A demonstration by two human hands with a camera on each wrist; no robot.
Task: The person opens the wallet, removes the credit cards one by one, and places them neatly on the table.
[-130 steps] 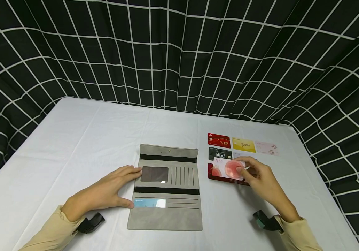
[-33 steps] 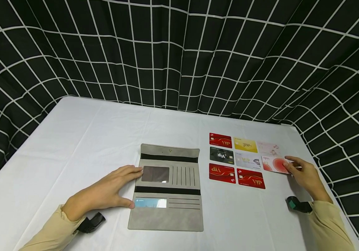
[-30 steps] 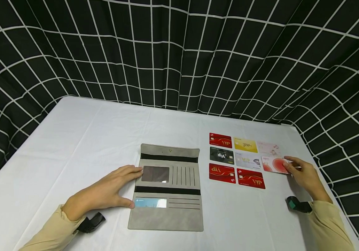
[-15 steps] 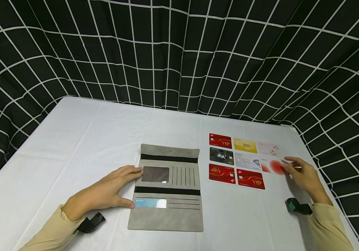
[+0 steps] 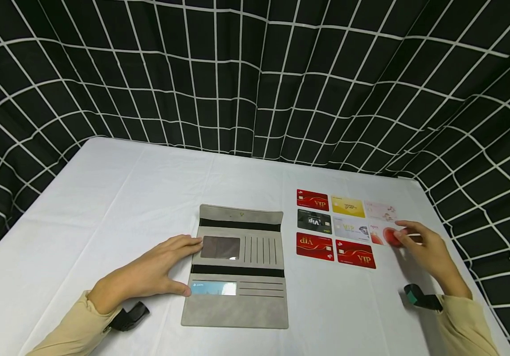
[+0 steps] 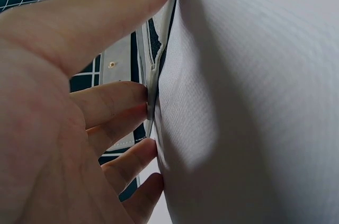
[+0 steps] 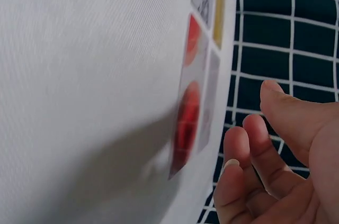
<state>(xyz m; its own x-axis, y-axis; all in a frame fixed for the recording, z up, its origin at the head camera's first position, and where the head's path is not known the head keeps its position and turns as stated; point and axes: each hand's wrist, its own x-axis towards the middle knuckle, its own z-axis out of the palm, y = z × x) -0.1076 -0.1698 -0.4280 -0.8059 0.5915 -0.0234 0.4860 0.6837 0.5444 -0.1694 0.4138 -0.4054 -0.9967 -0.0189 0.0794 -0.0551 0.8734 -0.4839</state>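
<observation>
The pink card (image 5: 382, 235) now lies flat in the third spot of the middle row near the table's (image 5: 125, 198) right edge; a second ago it was a little further right under the fingers. The right hand (image 5: 428, 252) has let go and hovers just beside it, fingers loosely bent, holding nothing; the wrist view shows a gap between fingertips (image 7: 235, 166) and card (image 7: 186, 121). The left hand (image 5: 148, 274) hasn't budged: it lies flat, fingers straight, against the left edge of the open grey wallet (image 5: 237, 267) near the table's front edge. The other cards (image 5: 330, 225) lie in neat rows right of the wallet.
</observation>
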